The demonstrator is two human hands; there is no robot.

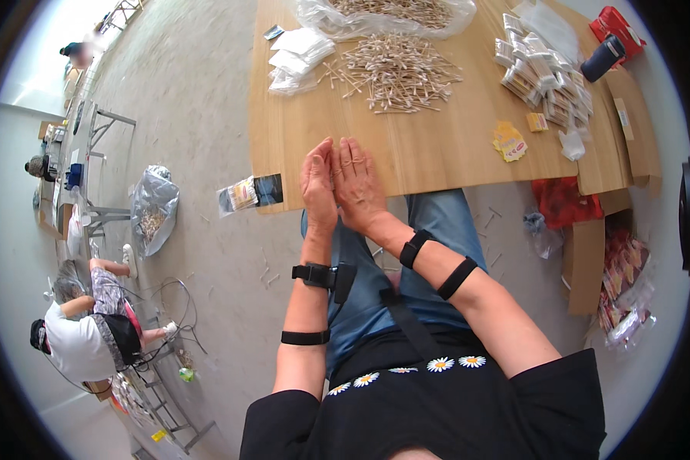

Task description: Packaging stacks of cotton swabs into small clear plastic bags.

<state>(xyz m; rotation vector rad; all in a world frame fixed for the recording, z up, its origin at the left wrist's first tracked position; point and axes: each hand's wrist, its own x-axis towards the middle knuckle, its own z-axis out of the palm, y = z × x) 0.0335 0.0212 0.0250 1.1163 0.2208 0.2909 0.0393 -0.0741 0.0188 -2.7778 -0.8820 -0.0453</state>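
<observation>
Touching hands (320, 184) (356, 180), palms hidden; swab bag (458, 20) cropped

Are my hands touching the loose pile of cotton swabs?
No, a strip of tabletop separates your left hand and right hand from the pile.

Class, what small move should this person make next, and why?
Perhaps ease the left grip slightly away from the right grip: they sit close together at the edge of the table, hiding anything between them, and the loose swabs lie farther ahead.
</observation>
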